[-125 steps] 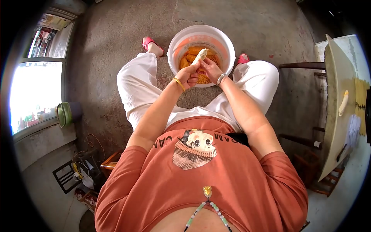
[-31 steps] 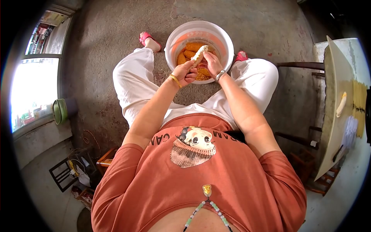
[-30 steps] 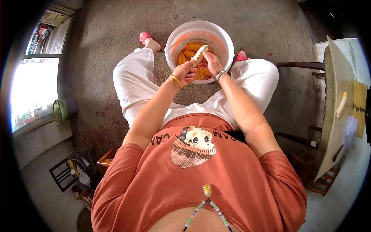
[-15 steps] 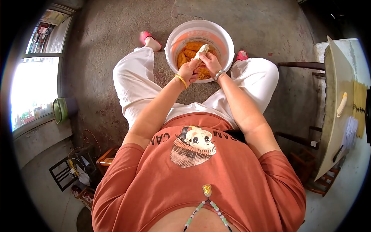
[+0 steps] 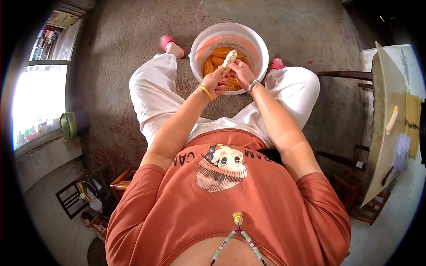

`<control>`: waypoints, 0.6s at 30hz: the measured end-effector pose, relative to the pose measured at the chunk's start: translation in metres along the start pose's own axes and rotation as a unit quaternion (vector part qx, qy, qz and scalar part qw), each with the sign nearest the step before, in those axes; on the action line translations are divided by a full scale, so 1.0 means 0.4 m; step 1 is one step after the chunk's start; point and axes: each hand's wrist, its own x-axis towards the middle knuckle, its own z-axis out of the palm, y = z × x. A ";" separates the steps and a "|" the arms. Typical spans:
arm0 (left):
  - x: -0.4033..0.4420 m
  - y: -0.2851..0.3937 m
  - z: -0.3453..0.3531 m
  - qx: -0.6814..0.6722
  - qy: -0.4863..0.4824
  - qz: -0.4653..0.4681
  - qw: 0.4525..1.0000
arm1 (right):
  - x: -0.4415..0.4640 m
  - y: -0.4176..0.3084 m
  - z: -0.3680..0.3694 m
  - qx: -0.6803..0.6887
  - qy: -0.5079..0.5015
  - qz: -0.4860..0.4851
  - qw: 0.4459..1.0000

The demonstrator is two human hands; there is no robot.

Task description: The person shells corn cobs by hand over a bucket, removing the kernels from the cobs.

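Observation:
Over a white bucket (image 5: 262, 49), a pale, mostly bare corn cob (image 5: 230, 58) points up and slightly to the right. My left hand (image 5: 214, 84), with a yellow bangle at its wrist, is closed around the cob's lower end. My right hand (image 5: 242, 74) has its thumb and fingers pressed against the cob's right side; part of the cob is hidden there. Below the hands, several yellow corn ears (image 5: 208, 68) lie inside the bucket. Loose kernels (image 5: 232, 88) show near the bucket's front wall.
The bucket stands on a concrete floor (image 5: 120, 40) between my legs. To the right is a table (image 5: 395, 80) with a pale cob-like piece (image 5: 392, 119) on it. A green bin (image 5: 69, 127) stands below the window at left. Cords and a small rack (image 5: 71, 201) sit lower left.
The cob has shifted slightly left and up, and more of its pale side shows. Both hands have turned a little around it.

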 end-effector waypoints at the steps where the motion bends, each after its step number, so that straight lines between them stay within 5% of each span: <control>1: -0.006 -0.005 0.000 -0.001 -0.004 -0.002 1.000 | 0.002 0.002 0.002 -0.016 0.006 -0.003 1.000; 3: 0.002 -0.022 0.012 0.005 -0.012 -0.004 1.000 | 0.019 0.021 -0.028 -0.039 -0.025 0.006 0.999; 5: 0.044 -0.037 0.005 0.028 -0.046 0.002 0.999 | 0.013 0.006 -0.052 -0.339 -0.009 -0.112 0.934; 7: 0.015 -0.028 0.047 0.061 -0.030 0.016 0.998 | 0.001 -0.002 -0.045 -0.358 0.016 -0.128 0.925; 9: 0.059 -0.049 0.028 0.074 -0.023 0.075 0.994 | 0.067 0.091 -0.072 -0.202 0.103 -0.188 0.956; 10: 0.074 -0.064 0.036 0.083 -0.016 0.128 0.988 | 0.050 0.057 -0.059 -0.478 0.087 -0.279 0.828; 11: 0.016 -0.032 0.039 0.115 0.013 0.048 0.992 | 0.036 0.026 -0.036 -0.706 0.060 -0.331 0.623; 13: 0.028 -0.023 0.016 0.110 -0.032 0.027 0.993 | 0.045 0.060 -0.043 -0.305 0.074 -0.182 0.932; 14: 0.034 -0.019 0.006 0.107 -0.049 0.017 0.993 | 0.054 0.077 -0.049 -0.060 0.065 -0.088 0.992; 17: 0.003 -0.003 0.051 0.112 -0.013 0.010 0.994 | 0.028 0.029 -0.029 -0.278 0.209 -0.182 0.920; 18: 0.016 -0.008 0.034 0.096 0.035 0.001 0.995 | -0.003 -0.034 -0.009 -0.216 0.233 -0.192 0.929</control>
